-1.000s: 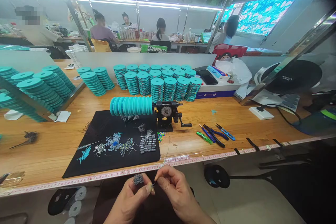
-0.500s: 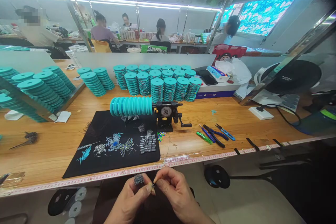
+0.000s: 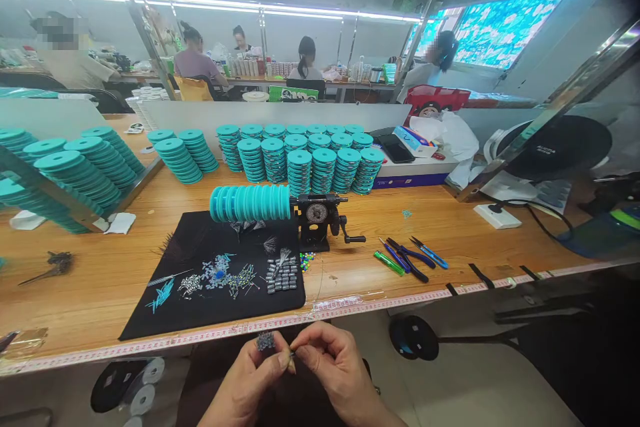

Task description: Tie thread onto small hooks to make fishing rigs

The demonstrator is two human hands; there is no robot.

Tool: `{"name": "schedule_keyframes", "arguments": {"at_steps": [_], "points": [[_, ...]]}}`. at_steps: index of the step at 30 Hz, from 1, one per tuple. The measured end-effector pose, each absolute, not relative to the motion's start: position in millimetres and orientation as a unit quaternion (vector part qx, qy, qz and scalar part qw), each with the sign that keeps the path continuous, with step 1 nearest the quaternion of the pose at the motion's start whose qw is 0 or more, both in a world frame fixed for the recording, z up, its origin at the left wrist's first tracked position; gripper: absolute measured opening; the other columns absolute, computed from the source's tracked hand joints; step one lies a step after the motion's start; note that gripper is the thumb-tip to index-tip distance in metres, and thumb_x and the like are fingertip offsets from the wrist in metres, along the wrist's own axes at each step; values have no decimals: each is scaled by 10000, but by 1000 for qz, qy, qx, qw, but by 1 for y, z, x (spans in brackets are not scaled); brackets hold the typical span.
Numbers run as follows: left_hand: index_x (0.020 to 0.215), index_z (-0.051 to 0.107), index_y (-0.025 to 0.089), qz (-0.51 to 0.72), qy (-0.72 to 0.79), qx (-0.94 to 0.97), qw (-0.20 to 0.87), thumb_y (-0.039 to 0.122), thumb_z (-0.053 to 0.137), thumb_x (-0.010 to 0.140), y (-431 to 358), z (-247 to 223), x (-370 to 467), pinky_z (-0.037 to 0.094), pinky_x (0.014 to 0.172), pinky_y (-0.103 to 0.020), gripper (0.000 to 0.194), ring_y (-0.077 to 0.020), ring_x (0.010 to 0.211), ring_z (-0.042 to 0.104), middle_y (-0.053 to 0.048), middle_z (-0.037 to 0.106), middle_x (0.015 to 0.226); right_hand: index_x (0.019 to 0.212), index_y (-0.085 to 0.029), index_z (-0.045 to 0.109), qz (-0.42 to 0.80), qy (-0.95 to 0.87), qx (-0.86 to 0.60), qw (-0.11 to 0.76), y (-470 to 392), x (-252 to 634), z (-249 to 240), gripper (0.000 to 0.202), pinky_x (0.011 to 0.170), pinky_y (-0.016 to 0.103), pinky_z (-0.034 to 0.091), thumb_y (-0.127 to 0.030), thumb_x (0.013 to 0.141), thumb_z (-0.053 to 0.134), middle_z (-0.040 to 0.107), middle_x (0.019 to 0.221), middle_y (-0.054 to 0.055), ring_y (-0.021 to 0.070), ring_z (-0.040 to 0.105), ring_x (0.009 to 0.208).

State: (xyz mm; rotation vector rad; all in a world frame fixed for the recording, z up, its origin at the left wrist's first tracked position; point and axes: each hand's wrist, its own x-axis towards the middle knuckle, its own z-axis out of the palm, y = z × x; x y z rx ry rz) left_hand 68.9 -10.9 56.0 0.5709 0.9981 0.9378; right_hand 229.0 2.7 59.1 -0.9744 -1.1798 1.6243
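In front of the bench edge my left hand [image 3: 257, 370] is closed, thumb against index finger. A cluster of small blue-grey pieces [image 3: 265, 341] rests at its index finger. My right hand [image 3: 333, 360] is also closed, its thumb and index pinched close to the left fingertips. A tiny dark piece [image 3: 292, 352] shows where the two pinches meet; its kind is too small to make out. Beyond the hands, a black mat [image 3: 165, 310] bears small silver parts [image 3: 191, 285], pale blue pieces [image 3: 216, 271], turquoise sticks [image 3: 163, 296] and grey cylinders [image 3: 282, 275].
A black hand-crank winder [image 3: 316, 217] carries a row of turquoise spools [image 3: 250, 203]. Stacks of turquoise spools [image 3: 300, 167] stand behind it. Pliers [image 3: 415, 257] and a green tool [image 3: 389, 263] lie to the right. A tape measure [image 3: 380, 300] runs along the front edge. Several people sit beyond the partition.
Both hands stay nearly in place, fingertips together. The right fingers have shifted slightly, and the dark piece between the fingertips shows less than before.
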Motion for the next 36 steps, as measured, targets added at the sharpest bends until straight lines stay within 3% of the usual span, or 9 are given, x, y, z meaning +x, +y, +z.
{"name": "schedule_keyframes", "arguments": {"at_steps": [10,20,29,32,36], "points": [[611,611,162,422,449,249,747,489,823,587,-10,57,70,273,541,-227,390,-108,563,276,46,413,567,828,-162,721,640,-483,-400,445,1,228,60,244,560,221,374,-404,847,693,605,672,11,115,478,600],[624,645,160,430,444,247,746,484,830,584,-10,47,70,304,551,-224,375,-111,568,316,40,439,568,830,-146,718,599,-521,-434,426,0,228,59,305,554,231,367,-445,853,663,599,662,25,129,475,599],[760,637,172,430,440,343,710,556,808,594,-8,53,71,371,599,-252,452,-138,615,433,20,482,633,815,-152,673,559,-548,-475,402,-1,227,50,349,486,223,265,-488,875,604,367,575,-54,97,278,523],[735,601,169,421,478,393,664,538,752,696,-6,56,68,371,619,-248,401,-142,652,423,11,494,672,823,-147,671,550,-554,-486,393,-1,227,48,316,473,226,219,-453,875,610,300,578,-69,95,252,524],[737,592,168,414,504,421,631,559,677,763,-6,62,66,357,607,-252,401,-143,635,396,10,487,663,826,-145,680,555,-557,-476,395,-1,226,49,309,485,230,227,-438,887,604,326,589,-62,99,266,542]]}}
